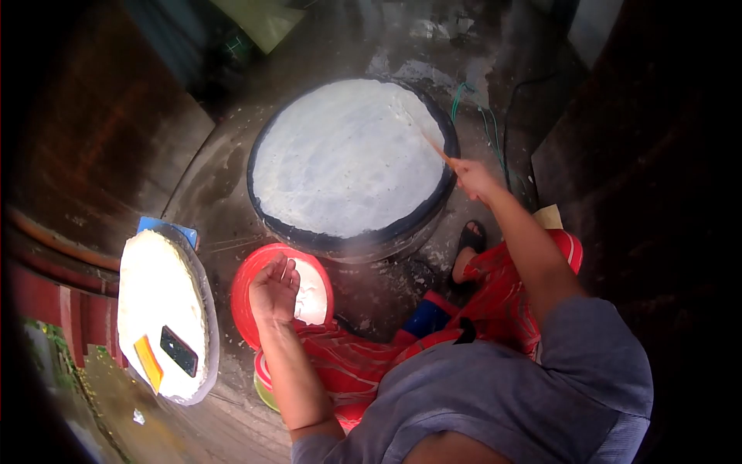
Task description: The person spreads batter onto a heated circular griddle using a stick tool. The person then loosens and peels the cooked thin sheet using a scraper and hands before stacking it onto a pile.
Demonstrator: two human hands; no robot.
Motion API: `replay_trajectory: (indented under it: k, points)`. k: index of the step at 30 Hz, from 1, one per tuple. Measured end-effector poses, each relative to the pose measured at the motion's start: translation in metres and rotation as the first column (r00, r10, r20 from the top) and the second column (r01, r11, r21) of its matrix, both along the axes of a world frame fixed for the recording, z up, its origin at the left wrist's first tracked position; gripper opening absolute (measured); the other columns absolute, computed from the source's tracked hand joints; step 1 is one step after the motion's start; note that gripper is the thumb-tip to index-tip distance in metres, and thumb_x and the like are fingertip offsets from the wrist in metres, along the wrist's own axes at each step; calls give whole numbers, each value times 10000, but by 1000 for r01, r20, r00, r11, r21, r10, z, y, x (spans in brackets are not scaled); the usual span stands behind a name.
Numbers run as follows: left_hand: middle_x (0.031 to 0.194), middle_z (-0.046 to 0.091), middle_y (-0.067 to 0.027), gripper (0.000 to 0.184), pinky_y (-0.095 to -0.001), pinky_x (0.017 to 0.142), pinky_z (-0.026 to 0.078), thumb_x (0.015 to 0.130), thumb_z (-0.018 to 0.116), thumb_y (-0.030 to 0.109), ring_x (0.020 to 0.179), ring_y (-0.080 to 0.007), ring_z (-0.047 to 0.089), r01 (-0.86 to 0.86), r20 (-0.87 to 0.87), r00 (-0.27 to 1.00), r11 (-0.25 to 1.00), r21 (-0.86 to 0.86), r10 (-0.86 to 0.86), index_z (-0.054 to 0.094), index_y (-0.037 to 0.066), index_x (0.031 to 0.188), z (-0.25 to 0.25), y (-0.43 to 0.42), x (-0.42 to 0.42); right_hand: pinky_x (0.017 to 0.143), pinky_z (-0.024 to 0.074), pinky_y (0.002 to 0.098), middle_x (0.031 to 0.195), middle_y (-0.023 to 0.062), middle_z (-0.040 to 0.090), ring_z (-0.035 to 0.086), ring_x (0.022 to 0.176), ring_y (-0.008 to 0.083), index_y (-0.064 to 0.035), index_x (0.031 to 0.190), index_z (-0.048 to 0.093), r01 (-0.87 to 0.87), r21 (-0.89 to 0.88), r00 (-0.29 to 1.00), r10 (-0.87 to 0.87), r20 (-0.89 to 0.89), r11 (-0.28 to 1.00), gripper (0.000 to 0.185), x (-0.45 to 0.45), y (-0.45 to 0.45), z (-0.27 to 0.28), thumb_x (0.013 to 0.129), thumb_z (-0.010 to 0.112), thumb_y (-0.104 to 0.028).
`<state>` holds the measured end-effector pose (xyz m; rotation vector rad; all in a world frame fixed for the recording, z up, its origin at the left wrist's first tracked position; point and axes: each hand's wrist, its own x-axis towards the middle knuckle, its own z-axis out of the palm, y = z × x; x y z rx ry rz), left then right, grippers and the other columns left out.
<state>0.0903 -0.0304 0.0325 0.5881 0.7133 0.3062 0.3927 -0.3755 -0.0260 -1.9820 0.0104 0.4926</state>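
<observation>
In the head view, my right hand (477,179) grips the brown end of a long thin spatula (437,148) at the right edge of a round black griddle (257,197). The spatula's far part reaches over a white sheet of batter (348,158) that covers nearly the whole griddle, and its tip blends into the white. My left hand (275,290) is palm up with loosely bent fingers, holding nothing. It hovers over the left side of a red bucket (246,298) with white batter (311,294) inside.
At left stands a stack of pale flat sheets (158,282), bearing a phone (178,351) and a yellow-orange strip (148,363). A blue object (168,230) sits behind it. Green cord (488,127) and dark cable (508,116) lie beyond the griddle. Brown panels (100,116) flank both sides.
</observation>
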Motion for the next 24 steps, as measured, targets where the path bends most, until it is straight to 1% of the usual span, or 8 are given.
replay_trajectory:
  k: [3, 7, 10, 12, 16, 18, 21, 24]
  points:
    - [1027, 563, -119, 294, -338, 809, 448, 826, 459, 125, 955, -248, 528, -11, 0, 1000, 1000, 10, 11, 540, -41, 1055, 5, -3, 0, 335, 321, 269, 617, 20, 481, 403, 421, 106, -174, 1263, 491, -20, -15, 999, 20, -31, 1000, 377, -33, -9, 6, 904, 374, -170]
    - [1015, 568, -116, 291, -338, 811, 448, 825, 464, 125, 950, -247, 532, -13, 7, 1000, 1000, 1, 13, 544, -40, 1050, 6, -4, 1, 373, 295, 236, 638, 8, 469, 408, 483, 85, -145, 1290, 462, -50, -11, 998, 50, 23, 999, 393, -60, -20, 9, 907, 374, -173]
    - [1012, 569, -118, 287, -339, 809, 450, 824, 465, 121, 948, -249, 532, -5, 18, 1000, 1000, -9, 5, 546, -41, 1047, 4, -2, 1, 366, 293, 233, 661, 7, 477, 381, 472, 83, -147, 1284, 466, 9, 16, 995, -7, -96, 1000, 382, -69, -27, 21, 914, 381, -180]
    - [1014, 568, -123, 283, -340, 807, 452, 822, 467, 121, 947, -252, 532, -8, 22, 1000, 1000, -27, 9, 549, -43, 1038, 1, 0, 1, 358, 287, 230, 674, 7, 483, 351, 451, 79, -139, 1271, 475, 69, 115, 985, -50, -166, 991, 364, -66, -30, 26, 922, 387, -196]
    - [1014, 565, -126, 280, -344, 805, 453, 817, 471, 118, 943, -254, 531, -15, 7, 1000, 1000, -24, 15, 550, -44, 1031, -1, 0, -2, 347, 279, 227, 679, 11, 491, 346, 432, 74, -149, 1256, 488, 96, 142, 985, -73, -158, 985, 348, -48, -11, 23, 927, 391, -204]
    - [1002, 568, -98, 293, -345, 799, 445, 819, 484, 143, 927, -231, 529, -11, -3, 1000, 1000, -10, 11, 551, -23, 1051, -4, 2, -3, 328, 259, 238, 625, 5, 470, 325, 388, 79, -174, 1245, 503, 101, 105, 993, -95, -65, 989, 342, -37, 6, 10, 921, 398, -207]
    - [1003, 566, -99, 294, -344, 798, 446, 815, 489, 140, 925, -230, 528, -27, -2, 1000, 999, -29, 27, 550, -24, 1051, -9, 7, -6, 309, 246, 257, 561, -2, 441, 306, 356, 83, -197, 1228, 520, 106, 65, 991, -100, -91, 992, 334, -34, 25, -2, 913, 412, -210]
    - [1001, 565, -99, 288, -343, 802, 445, 810, 494, 135, 926, -230, 526, -32, 8, 999, 999, -26, 32, 551, -27, 1042, -5, 7, -8, 307, 259, 263, 537, -2, 432, 312, 349, 90, -197, 1230, 519, 48, 34, 999, -49, 10, 998, 337, -41, 10, -18, 908, 419, -207]
